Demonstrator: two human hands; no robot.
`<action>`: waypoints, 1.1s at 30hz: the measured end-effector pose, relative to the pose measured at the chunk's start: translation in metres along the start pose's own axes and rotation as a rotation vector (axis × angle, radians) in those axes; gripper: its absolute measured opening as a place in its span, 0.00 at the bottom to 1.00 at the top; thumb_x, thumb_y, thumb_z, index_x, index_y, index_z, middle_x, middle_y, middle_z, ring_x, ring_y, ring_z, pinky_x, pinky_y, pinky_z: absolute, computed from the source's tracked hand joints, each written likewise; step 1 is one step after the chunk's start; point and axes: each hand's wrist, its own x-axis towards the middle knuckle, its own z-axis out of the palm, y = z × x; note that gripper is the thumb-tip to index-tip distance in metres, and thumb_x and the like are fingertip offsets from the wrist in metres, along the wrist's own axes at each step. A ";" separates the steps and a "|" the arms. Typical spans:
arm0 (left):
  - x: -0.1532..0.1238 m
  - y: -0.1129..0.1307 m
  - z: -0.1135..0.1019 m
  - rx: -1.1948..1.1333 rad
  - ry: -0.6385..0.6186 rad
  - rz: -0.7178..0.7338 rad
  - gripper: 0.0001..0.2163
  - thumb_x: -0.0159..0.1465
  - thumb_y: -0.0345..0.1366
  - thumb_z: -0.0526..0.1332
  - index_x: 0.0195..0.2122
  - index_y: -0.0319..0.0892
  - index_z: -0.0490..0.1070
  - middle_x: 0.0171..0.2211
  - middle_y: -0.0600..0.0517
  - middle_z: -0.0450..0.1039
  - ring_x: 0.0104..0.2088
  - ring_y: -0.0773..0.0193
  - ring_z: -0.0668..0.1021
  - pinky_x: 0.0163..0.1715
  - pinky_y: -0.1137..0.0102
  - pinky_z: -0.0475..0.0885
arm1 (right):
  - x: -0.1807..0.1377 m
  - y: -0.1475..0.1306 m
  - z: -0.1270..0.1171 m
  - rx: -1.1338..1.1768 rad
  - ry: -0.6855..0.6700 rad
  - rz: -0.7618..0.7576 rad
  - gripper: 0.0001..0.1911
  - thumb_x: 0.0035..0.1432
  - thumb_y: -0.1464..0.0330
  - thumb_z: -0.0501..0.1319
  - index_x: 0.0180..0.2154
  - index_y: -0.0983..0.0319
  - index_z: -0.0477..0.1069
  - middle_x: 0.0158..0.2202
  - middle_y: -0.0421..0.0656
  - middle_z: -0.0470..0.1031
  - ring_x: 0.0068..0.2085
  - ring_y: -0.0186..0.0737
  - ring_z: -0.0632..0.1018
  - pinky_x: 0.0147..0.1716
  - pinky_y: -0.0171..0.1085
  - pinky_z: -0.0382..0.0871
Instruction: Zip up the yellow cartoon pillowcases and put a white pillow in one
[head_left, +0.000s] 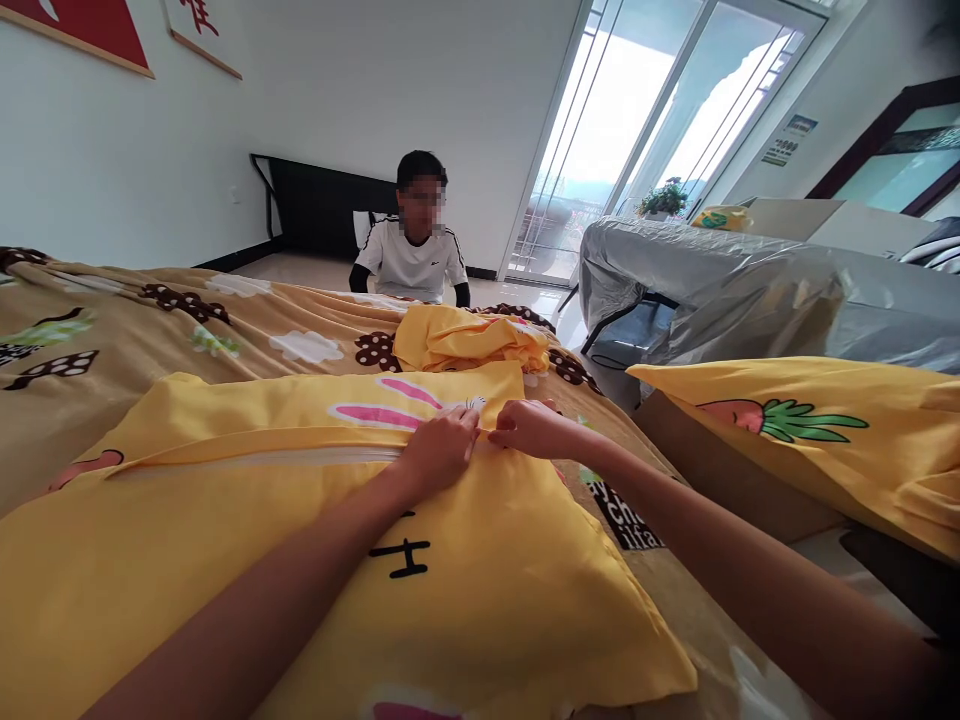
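A big yellow pillow in a cartoon-print case lies on the bed in front of me. Along its top runs an open seam with a white zipper line. My left hand presses on the case at the right end of that seam, fingers curled and pinching the fabric. My right hand meets it from the right, fingers closed on the same edge of the case. Both forearms reach in from the bottom of the view.
A crumpled yellow cloth lies beyond the pillow on the patterned brown bedspread. A second yellow pillow rests on the right. A person in a white shirt sits past the bed. A grey-covered sofa stands near glass doors.
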 end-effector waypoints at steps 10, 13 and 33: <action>-0.024 -0.005 -0.023 0.198 -0.037 0.171 0.11 0.67 0.30 0.47 0.44 0.39 0.67 0.42 0.45 0.71 0.44 0.57 0.72 0.44 0.63 0.69 | -0.013 0.010 0.028 -0.041 0.286 -0.267 0.10 0.61 0.72 0.52 0.32 0.63 0.71 0.33 0.43 0.75 0.35 0.35 0.73 0.39 0.36 0.54; -0.053 -0.029 -0.047 0.282 -0.074 0.160 0.11 0.66 0.31 0.48 0.40 0.39 0.69 0.40 0.43 0.71 0.43 0.54 0.72 0.44 0.60 0.69 | -0.020 0.016 0.042 -0.128 0.391 -0.309 0.15 0.66 0.69 0.49 0.32 0.63 0.71 0.32 0.44 0.75 0.35 0.36 0.73 0.38 0.36 0.54; -0.152 -0.100 -0.128 0.277 0.205 -0.402 0.22 0.67 0.42 0.42 0.53 0.40 0.68 0.56 0.48 0.69 0.58 0.56 0.69 0.59 0.62 0.63 | -0.007 -0.078 0.001 0.403 0.528 -0.278 0.20 0.66 0.61 0.48 0.54 0.61 0.68 0.54 0.45 0.71 0.55 0.40 0.71 0.54 0.37 0.60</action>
